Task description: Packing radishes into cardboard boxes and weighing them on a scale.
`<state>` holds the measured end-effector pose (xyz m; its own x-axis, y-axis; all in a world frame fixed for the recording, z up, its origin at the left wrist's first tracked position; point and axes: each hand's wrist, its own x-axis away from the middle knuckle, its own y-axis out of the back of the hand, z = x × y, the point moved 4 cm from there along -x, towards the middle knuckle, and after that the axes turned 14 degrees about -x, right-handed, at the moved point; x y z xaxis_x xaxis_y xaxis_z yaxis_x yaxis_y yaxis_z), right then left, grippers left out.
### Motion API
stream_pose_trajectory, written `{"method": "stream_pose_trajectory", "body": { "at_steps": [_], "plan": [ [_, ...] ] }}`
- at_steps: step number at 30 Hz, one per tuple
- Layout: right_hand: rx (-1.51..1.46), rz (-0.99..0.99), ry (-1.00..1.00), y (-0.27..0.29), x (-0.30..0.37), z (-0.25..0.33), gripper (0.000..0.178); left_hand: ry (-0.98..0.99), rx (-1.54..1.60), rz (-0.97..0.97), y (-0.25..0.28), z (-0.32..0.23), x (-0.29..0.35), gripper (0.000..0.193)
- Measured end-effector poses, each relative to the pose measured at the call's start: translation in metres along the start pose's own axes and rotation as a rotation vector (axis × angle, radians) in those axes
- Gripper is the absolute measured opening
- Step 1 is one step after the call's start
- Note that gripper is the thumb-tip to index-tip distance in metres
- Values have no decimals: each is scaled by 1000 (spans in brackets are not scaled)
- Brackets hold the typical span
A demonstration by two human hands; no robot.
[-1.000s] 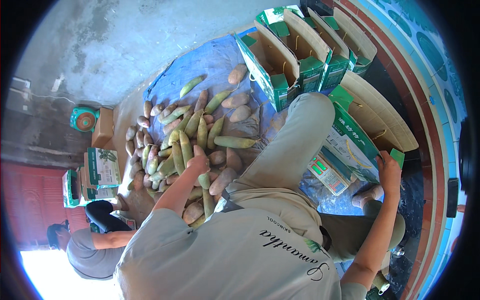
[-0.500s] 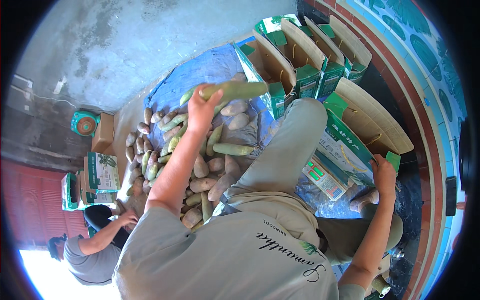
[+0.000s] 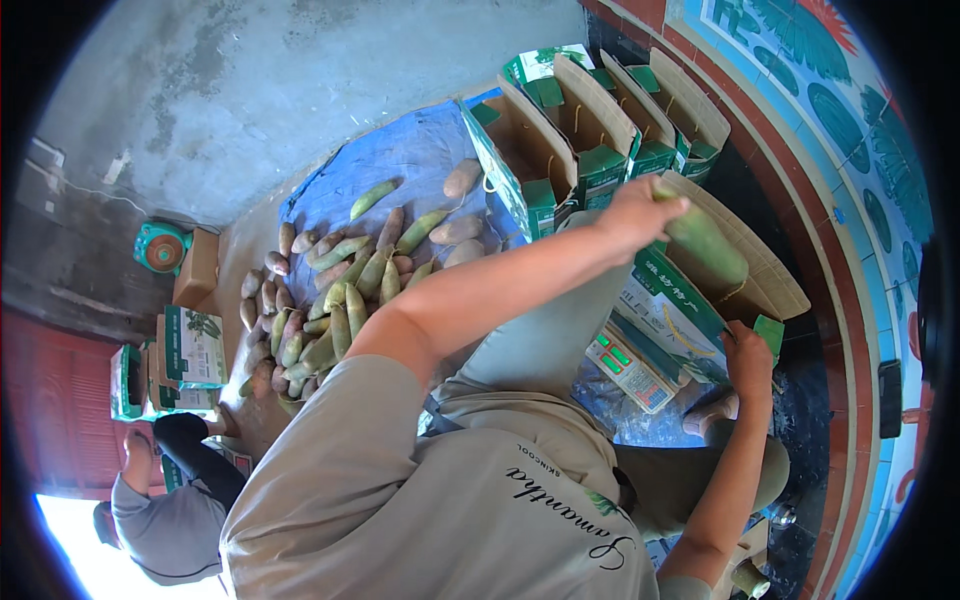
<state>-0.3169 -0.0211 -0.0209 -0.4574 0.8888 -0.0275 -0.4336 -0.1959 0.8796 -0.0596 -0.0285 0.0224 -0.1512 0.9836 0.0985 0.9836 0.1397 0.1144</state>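
The left hand (image 3: 645, 213) is closed around one end of a long green radish (image 3: 712, 246), its thumb along the side and the free end pointing to the right. The radish hangs slantwise over the mouth of the nearest carton (image 3: 682, 295). The right hand (image 3: 748, 358) grips that carton's near edge by the corner, though its fingertips are partly hidden.

To handle this well, I'd keep the right hand's hold so the wall doesn't fold or tip, turn the radish lengthwise with the opening, and lower it rather than let it drop, since a hard landing could bruise it. The flaps should stay spread, clear of the wrist.

By count, there is one radish in hand, one carton below it, and one digital scale (image 3: 642, 386) just beside that carton; whether the carton rests on it I cannot tell. Beyond stand four more open cartons (image 3: 607, 163), as far as the overlap allows counting. The pile (image 3: 357, 312) on the blue sheet (image 3: 365, 160) mixes green radishes with brownish roots, too overlapped to count; one green radish (image 3: 373, 200) lies apart at the far side. One co-worker (image 3: 165, 525) sits at the lower left.
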Motion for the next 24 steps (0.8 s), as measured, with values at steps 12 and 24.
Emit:
{"method": "stream_pose_trajectory", "body": {
  "at_steps": [12, 24],
  "plan": [
    [21, -8, -3, -3, -3, -6, 13, -111, -483, 141, -112, 46, -42, 20],
    [20, -38, 16, -4, -6, -7, 13, -507, -715, 199, -93, 15, -17, 20]
  ]
}}
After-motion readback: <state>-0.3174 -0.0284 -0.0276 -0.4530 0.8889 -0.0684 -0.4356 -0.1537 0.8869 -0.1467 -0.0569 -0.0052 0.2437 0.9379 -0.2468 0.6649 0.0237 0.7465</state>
